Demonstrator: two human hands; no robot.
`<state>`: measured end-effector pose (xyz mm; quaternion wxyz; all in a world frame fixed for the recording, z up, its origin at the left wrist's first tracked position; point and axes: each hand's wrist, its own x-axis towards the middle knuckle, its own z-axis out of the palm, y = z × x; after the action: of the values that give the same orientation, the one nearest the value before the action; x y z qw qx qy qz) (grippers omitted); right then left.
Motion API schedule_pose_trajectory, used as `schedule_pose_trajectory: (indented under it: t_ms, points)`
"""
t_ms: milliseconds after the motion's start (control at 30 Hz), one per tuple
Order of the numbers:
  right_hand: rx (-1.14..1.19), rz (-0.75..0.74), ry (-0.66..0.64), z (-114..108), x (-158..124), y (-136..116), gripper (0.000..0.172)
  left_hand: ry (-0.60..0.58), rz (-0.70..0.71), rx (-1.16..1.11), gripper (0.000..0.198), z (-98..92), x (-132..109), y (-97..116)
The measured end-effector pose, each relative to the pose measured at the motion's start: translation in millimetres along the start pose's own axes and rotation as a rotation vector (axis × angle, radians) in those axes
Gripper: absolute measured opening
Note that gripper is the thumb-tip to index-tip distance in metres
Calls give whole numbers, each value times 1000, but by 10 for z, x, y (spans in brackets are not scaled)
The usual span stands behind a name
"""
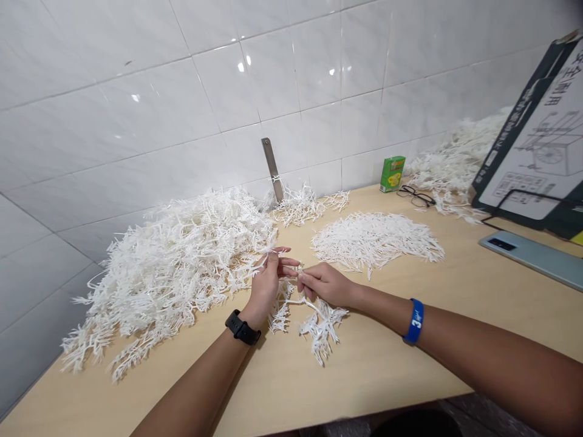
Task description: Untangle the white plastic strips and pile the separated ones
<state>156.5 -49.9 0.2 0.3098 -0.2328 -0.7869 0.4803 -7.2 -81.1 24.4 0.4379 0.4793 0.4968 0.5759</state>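
Working over a pale wood tabletop (387,376), you bring both hands together near its middle. Right hand (324,284): grip narrow, thumb pressed to the curled fingers on a small white piece (300,269); blue wristband (414,321) on the forearm. Left hand (268,282): fingers extended toward the right fingertips, whether closed on anything you cannot tell; black watch (243,328) at the wrist. Below your hands: white branched sprigs (322,328), one to each side, a thin stem running between; whether they join the pinched piece is unclear. Left of your hands: one large heap of white branched pieces (191,255), reaching back toward the wall. Right and beyond: one low, spread pile of short white pieces (376,238). At the back: one metal strip (272,170), leaning and nearly upright, with a small white cluster (300,206) at its foot. Back right: one green carton (392,174), standing; one pair of eyeglasses (416,196) just beside it; a further white heap (460,155). Far right: one large printed box (542,145), tilted; one phone (537,258), lying flat before it. Behind all: white tiled wall (319,67).
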Motion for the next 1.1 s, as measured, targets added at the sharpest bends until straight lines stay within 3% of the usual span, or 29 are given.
schedule_pose_trajectory:
  t_ms: [200,367,500,567,667,867,1000,1100]
  points:
    - [242,115,292,-59,86,17,36,9,-50,-2,49,-13,49,-60]
    - [594,235,627,-302,149,146,37,9,-46,-2,50,-30,69,-77]
    - [654,340,724,-456,150,203,48,-13,-41,15,49,-25,69,-85]
    - [610,292,681,-427,147,168,43,-30,-34,49,49,-23,68,-88]
    - [556,224,501,-286,140,69,36,-92,-12,168,47,-16,54,-83]
    - [517,357,26,-90,107,-12,65,-167,100,429,30,34,-4,-43]
    - [486,275,-50,-67,107,38,62,-264,46,298,35,45,-7,-45]
    - [448,223,-44,-56,105,61,63,-253,-7,256,40,26,9,-80]
